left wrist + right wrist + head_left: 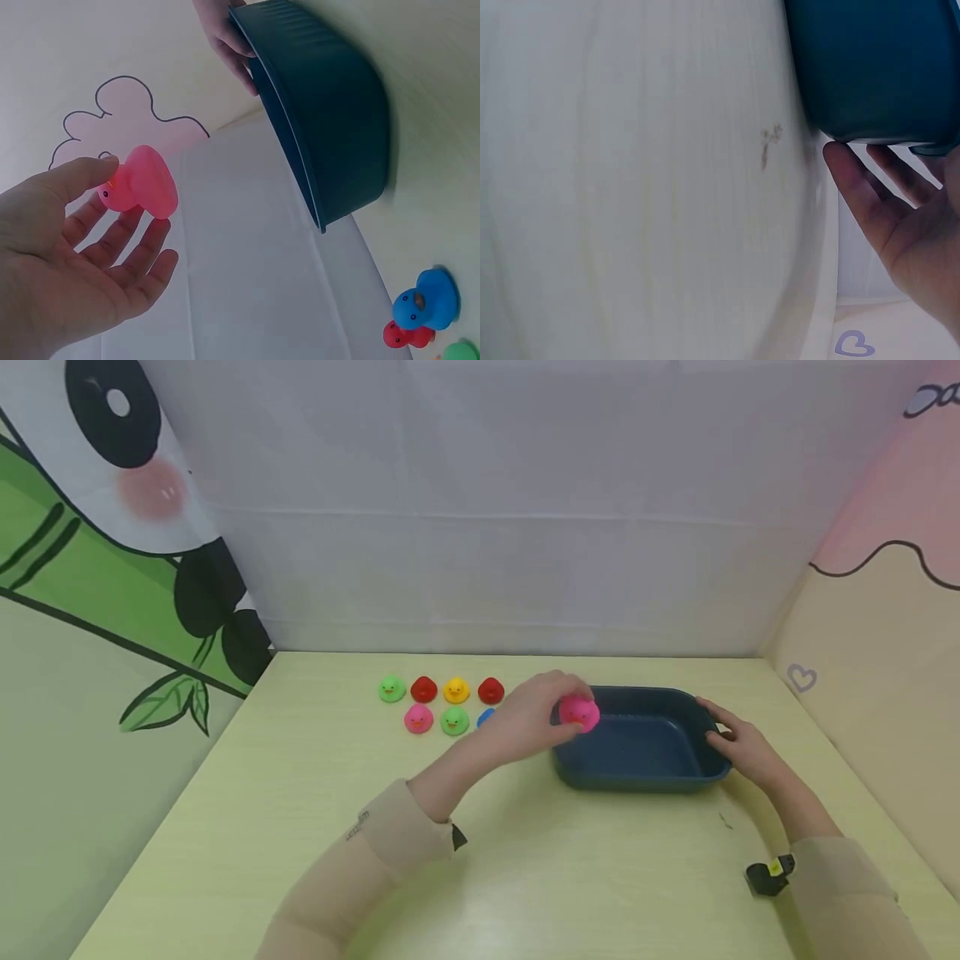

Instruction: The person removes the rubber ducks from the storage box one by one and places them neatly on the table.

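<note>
My left hand [534,714] pinches a pink rubber duck [580,713] between thumb and fingertips, held up over the left end of a dark blue plastic basin [637,752]. In the left wrist view the pink duck [142,184] is tilted on its side in the frame, its orange beak by the thumb. The basin stands on the table, with nothing inside the part that shows. At its right end my right hand [746,750] grips the rim. From the right wrist view, the thumb of that hand [911,232] lies against the outer wall of the basin [877,67].
Left of the basin, several rubber ducks stand in two rows, among them a green one [392,688], a yellow one [456,690] and a pink one [418,718]. My left hand partly hides a blue duck [485,718]. A white cloth wall [487,568] rises behind the table.
</note>
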Action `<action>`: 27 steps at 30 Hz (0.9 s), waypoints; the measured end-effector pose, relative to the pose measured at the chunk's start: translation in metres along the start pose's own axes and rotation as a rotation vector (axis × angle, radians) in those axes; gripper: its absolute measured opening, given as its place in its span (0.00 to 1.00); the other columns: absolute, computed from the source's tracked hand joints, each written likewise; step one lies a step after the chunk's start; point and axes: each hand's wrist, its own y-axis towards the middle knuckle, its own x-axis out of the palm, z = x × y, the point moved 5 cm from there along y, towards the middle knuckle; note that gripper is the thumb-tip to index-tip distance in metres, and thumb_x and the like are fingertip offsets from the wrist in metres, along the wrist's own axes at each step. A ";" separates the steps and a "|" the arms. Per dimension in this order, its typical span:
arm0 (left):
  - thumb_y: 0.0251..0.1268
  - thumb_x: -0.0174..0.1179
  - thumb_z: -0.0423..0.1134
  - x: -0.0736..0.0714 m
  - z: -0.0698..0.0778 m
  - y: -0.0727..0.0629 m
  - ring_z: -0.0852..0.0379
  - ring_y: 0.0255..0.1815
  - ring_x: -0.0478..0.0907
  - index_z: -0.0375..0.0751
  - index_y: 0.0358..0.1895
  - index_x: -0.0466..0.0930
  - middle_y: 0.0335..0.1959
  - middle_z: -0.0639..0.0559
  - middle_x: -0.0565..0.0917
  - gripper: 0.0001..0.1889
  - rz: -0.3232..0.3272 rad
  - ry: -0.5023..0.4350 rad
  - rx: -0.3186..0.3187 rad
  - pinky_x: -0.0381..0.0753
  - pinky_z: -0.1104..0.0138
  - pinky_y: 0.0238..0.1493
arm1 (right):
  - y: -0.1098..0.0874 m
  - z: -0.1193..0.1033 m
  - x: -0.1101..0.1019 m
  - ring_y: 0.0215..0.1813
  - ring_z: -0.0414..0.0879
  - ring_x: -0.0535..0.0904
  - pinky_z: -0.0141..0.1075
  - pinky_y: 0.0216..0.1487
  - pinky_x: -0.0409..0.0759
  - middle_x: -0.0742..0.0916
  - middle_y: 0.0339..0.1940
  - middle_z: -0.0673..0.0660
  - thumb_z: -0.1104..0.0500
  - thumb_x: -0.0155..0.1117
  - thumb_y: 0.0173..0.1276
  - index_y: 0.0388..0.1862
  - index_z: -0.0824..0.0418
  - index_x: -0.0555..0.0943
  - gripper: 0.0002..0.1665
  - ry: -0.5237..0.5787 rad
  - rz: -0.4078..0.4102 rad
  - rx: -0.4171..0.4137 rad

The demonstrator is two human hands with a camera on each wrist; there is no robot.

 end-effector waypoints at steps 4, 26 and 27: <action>0.57 0.66 0.41 -0.009 -0.003 -0.008 0.63 0.50 0.71 0.49 0.54 0.75 0.48 0.59 0.77 0.21 0.035 -0.022 -0.003 0.77 0.70 0.49 | 0.000 0.001 0.000 0.61 0.79 0.63 0.27 0.43 0.75 0.58 0.71 0.77 0.60 0.45 0.74 0.75 0.63 0.50 0.33 -0.012 -0.005 0.008; 0.57 0.67 0.38 -0.056 -0.037 -0.049 0.61 0.53 0.71 0.48 0.53 0.77 0.51 0.58 0.78 0.20 0.281 -0.079 0.064 0.77 0.66 0.50 | 0.014 0.003 -0.006 0.60 0.81 0.62 0.60 0.52 0.71 0.57 0.71 0.76 0.59 0.45 0.75 0.75 0.62 0.50 0.33 -0.012 -0.007 -0.022; 0.57 0.66 0.37 -0.056 -0.040 -0.047 0.61 0.54 0.70 0.48 0.53 0.77 0.51 0.58 0.78 0.19 0.298 -0.080 0.057 0.76 0.65 0.52 | 0.021 0.006 -0.009 0.60 0.81 0.62 0.61 0.53 0.70 0.57 0.71 0.76 0.59 0.46 0.74 0.75 0.62 0.51 0.33 -0.010 -0.011 -0.030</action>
